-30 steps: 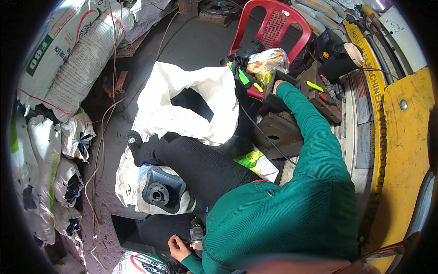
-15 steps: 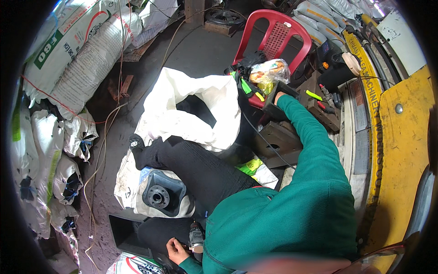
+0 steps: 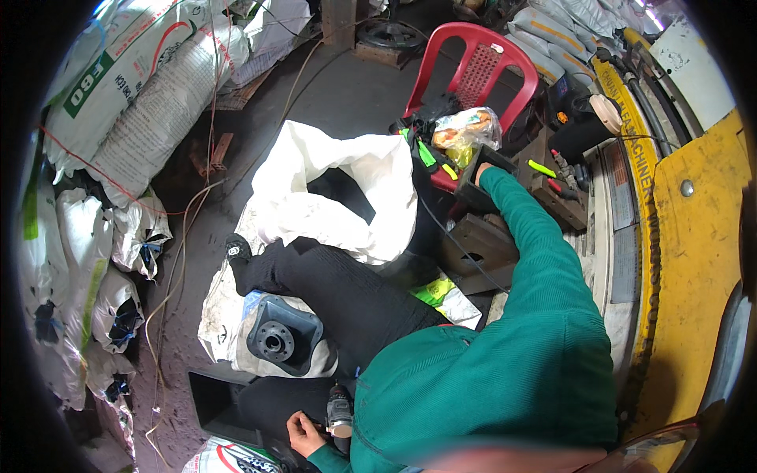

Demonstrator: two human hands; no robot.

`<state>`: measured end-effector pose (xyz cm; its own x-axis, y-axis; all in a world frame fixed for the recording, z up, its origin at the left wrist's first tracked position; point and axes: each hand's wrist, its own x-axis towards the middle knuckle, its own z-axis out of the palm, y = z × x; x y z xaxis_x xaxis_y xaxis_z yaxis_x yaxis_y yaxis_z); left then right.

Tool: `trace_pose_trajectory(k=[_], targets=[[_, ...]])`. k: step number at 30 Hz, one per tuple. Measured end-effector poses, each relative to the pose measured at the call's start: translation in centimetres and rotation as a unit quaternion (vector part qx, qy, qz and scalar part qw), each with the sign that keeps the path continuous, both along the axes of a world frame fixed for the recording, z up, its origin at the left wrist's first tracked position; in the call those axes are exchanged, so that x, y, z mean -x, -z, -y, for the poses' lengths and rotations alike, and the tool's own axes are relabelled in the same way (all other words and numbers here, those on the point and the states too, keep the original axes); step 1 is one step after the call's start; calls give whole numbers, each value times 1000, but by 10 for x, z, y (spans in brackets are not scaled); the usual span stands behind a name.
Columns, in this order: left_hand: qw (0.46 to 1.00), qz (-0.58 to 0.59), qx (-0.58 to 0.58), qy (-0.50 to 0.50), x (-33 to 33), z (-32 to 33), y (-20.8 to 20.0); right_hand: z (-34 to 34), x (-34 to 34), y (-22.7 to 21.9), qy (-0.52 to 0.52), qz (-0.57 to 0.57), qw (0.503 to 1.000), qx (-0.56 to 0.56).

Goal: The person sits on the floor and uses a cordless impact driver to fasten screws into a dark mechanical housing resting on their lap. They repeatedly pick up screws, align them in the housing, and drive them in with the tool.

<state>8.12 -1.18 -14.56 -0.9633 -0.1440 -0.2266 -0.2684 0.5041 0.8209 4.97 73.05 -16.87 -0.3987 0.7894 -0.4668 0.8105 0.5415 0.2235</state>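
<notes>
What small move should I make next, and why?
Probably lift your right hand out of the dark box: its fingers are hidden inside, while the grey flanged part sits with no hand on it and your left hand is beside the drill.

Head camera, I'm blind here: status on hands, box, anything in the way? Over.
Right hand inside dark box, grip hidden. Left hand beside drill, grip unclear. Box near red chair; plastic bag close by, not blocking right hand.
</notes>
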Motion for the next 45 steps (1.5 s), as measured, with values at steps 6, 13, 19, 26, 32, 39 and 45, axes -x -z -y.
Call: trace_pose_trajectory(k=[6,13,19,26,32,39,45], targets=[[999,-9,35,13,1,0,-4,0,2,1,-48,25,999,1],[999,-12,24,18,5,-2,-6,-8,-3,12,-52,43,998,1],[999,28,38,6,6,-3,-10,-37,0,42,-73,89,993,5],[998,56,4,-10,5,-3,-12,-46,-6,59,-10,-1,1000,-29],[999,31,-10,2,4,2,-5,-15,0,9,36,-48,997,-45],[999,30,-27,35,8,5,-5,-2,-2,-22,101,-205,973,-35],[997,64,-23,32,7,6,-12,-5,-8,-13,435,-444,743,249]])
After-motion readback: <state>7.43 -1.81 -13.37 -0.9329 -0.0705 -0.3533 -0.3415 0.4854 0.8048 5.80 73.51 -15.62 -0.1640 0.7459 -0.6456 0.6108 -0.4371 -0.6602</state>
